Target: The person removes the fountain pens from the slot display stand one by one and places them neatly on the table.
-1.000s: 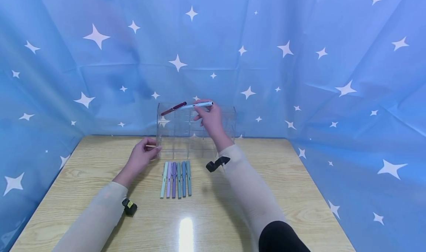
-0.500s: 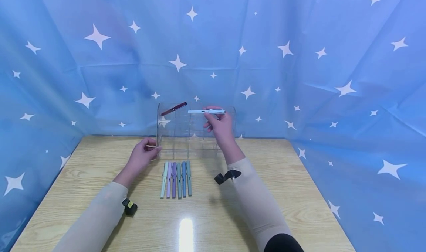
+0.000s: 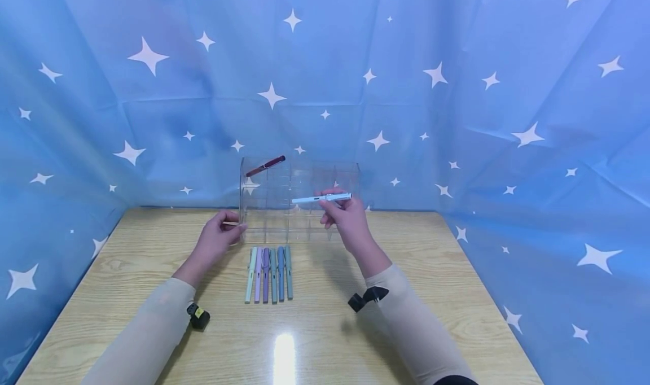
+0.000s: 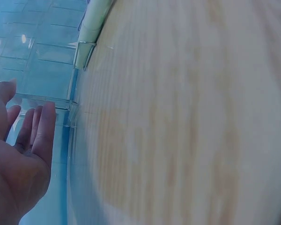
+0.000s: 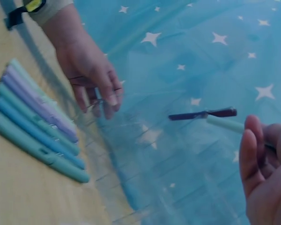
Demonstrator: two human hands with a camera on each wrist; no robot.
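A light blue capped pen (image 3: 312,199) is pinched by my right hand (image 3: 350,218), lying nearly level before the clear compartment box (image 3: 276,221). In the right wrist view the right hand (image 5: 271,168) covers one end of this pen (image 5: 225,123). My left hand (image 3: 218,235) touches the box's left side near the bottom, and its fingers look fairly straight in the left wrist view. A dark red pen (image 3: 265,166) slants at the box's upper left; what supports it is hard to tell. Several pens (image 3: 269,275) in green, purple and blue lie side by side before the box.
The wooden table (image 3: 416,294) carries the box near its back edge. Behind and beside it hangs a blue curtain (image 3: 325,57) with white stars. A bright reflection shows on the tabletop near the front.
The right hand has drawn back from the dark red pen, moving rightward and down in the head view with the light blue pen. The left hand and the row of pens stay put.
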